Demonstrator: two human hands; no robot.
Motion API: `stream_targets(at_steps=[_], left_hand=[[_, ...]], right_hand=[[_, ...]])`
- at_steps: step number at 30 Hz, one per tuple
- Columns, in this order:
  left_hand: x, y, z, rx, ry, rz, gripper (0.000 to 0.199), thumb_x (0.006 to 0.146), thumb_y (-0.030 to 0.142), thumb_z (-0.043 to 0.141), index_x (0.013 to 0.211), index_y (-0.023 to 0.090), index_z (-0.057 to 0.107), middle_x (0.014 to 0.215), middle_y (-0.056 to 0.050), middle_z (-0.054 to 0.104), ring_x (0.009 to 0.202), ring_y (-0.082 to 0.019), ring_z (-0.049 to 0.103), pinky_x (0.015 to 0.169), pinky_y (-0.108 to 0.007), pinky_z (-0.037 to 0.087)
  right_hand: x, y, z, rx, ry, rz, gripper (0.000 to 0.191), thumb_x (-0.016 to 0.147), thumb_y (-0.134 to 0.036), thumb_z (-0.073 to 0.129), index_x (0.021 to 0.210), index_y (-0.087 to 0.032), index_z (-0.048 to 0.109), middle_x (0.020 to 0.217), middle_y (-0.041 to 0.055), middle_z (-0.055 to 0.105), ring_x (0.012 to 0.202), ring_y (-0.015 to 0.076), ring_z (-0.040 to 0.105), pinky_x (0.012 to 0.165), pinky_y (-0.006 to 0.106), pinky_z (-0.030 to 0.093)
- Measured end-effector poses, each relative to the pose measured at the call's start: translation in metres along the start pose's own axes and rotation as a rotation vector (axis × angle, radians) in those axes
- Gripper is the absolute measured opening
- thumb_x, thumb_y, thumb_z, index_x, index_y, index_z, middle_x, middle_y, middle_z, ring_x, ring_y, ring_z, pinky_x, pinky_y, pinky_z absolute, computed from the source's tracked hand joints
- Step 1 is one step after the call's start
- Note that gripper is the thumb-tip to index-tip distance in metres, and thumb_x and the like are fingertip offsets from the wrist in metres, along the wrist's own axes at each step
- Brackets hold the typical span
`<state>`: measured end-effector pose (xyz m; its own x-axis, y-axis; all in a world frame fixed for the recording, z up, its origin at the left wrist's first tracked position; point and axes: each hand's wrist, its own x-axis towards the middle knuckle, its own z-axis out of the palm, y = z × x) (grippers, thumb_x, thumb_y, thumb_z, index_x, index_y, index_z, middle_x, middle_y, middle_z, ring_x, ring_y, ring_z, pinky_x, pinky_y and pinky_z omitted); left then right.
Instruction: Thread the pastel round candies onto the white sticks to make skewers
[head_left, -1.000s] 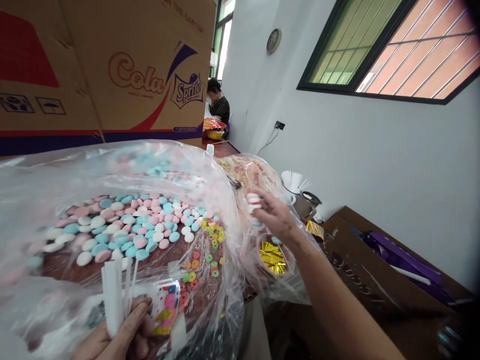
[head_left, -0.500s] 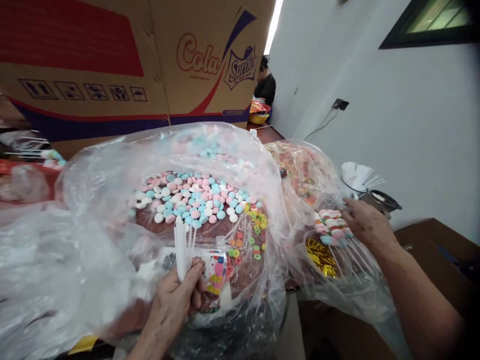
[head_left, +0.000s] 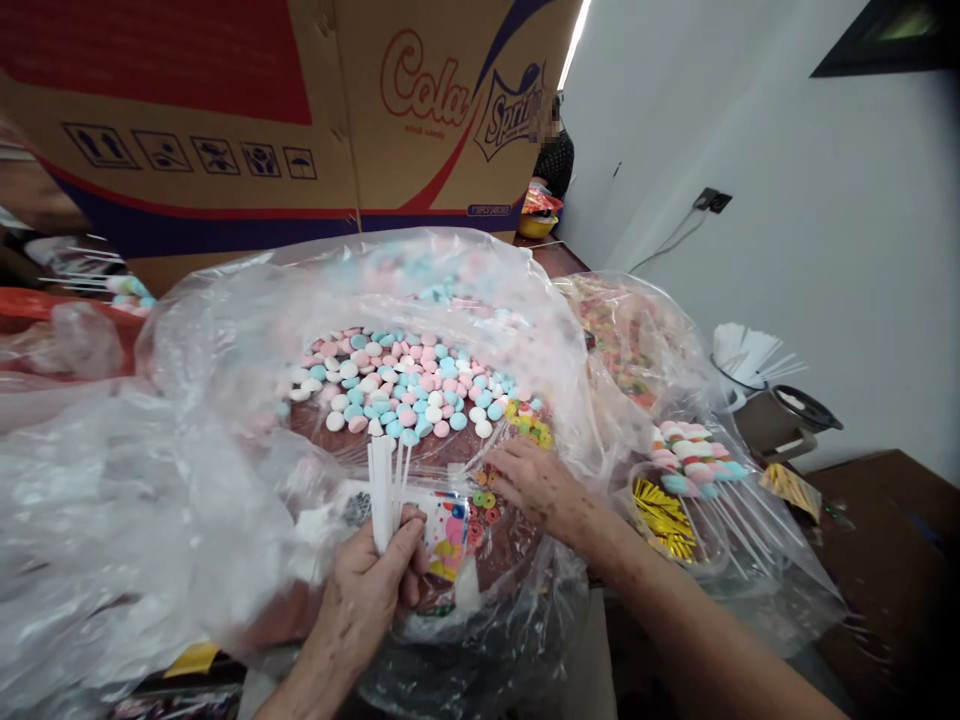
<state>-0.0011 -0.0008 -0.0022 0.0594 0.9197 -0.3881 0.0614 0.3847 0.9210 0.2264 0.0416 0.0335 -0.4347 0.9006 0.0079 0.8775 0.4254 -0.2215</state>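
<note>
A red container (head_left: 45, 308) sits at far left, beside crumpled clear plastic (head_left: 172, 480) spread across the near side. Behind it stands a large cardboard carton (head_left: 225, 110) printed "Cola" and "Sprite." A worker's left hand (head_left: 371, 580) holds a bundle of white sticks (head_left: 381, 490) upright, its grip closed around their lower ends, just beside a bright printed packet (head_left: 450, 535). Beyond the sticks, pink, blue and white button-shaped candies (head_left: 397, 385) lie heaped in the plastic. To their right, the right hand (head_left: 544, 488) reaches in over small ring-shaped candies (head_left: 531, 425), fingers bent; whether its grip has closed on one cannot be told. Past the carton's edge, a second person (head_left: 556, 165) in dark clothing is partly visible near a yellow bowl (head_left: 536, 227) on the tabletop (head_left: 562, 260). Farther right, gold strips (head_left: 664, 520) lie beside loaded candy skewers (head_left: 691, 460), with more white sticks (head_left: 746, 352) standing next to a mug (head_left: 772, 420).
</note>
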Motion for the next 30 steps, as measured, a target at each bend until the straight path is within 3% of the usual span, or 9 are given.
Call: stream_targets(at_steps=[8,15,21,25,30], left_hand=[[0.002,-0.004,0.0,-0.023,-0.008,-0.007,0.043,0.074,0.059,0.064,0.069,0.016,0.061,0.033,0.005,0.052,0.029,-0.008,0.042,0.032,-0.016,0.032],[0.003,-0.008,0.0,-0.057,-0.013,0.001,0.042,0.075,0.058,0.066,0.076,0.016,0.063,0.035,0.005,0.053,0.03,-0.009,0.044,0.032,-0.016,0.034],[0.002,-0.007,0.001,-0.076,0.003,0.016,0.042,0.071,0.057,0.068,0.078,0.016,0.063,0.042,0.004,0.058,0.031,-0.009,0.045,0.03,-0.017,0.035],[0.001,-0.003,0.002,-0.052,-0.002,-0.009,0.043,0.072,0.058,0.067,0.073,0.015,0.062,0.035,0.005,0.052,0.03,-0.008,0.043,0.031,-0.016,0.033],[0.002,-0.002,0.002,-0.06,-0.004,0.019,0.043,0.072,0.058,0.067,0.077,0.015,0.063,0.039,0.005,0.054,0.033,-0.009,0.045,0.032,-0.017,0.035]], right_hand=[[-0.002,0.01,-0.003,0.103,0.064,0.052,0.017,0.087,-0.008,0.049,0.098,-0.017,0.06,0.099,0.0083,0.063,0.094,0.0204,0.056,0.084,0.032,0.044],[-0.012,0.037,-0.018,0.051,0.055,0.115,0.017,0.087,-0.01,0.046,0.076,-0.019,0.055,0.079,0.0022,0.059,0.076,0.0164,0.053,0.069,0.026,0.039],[-0.015,0.031,-0.018,0.006,-0.079,0.101,0.017,0.087,-0.011,0.051,0.071,-0.019,0.053,0.079,0.0021,0.058,0.075,0.0157,0.054,0.07,0.026,0.039],[-0.014,0.027,-0.009,-0.047,-0.086,0.108,0.017,0.089,-0.013,0.05,0.074,-0.019,0.055,0.083,0.0058,0.062,0.077,0.0187,0.056,0.071,0.028,0.043],[-0.013,0.026,-0.006,-0.128,-0.102,0.112,0.012,0.088,-0.012,0.052,0.08,-0.019,0.058,0.087,0.0073,0.064,0.081,0.0204,0.057,0.074,0.03,0.045]])
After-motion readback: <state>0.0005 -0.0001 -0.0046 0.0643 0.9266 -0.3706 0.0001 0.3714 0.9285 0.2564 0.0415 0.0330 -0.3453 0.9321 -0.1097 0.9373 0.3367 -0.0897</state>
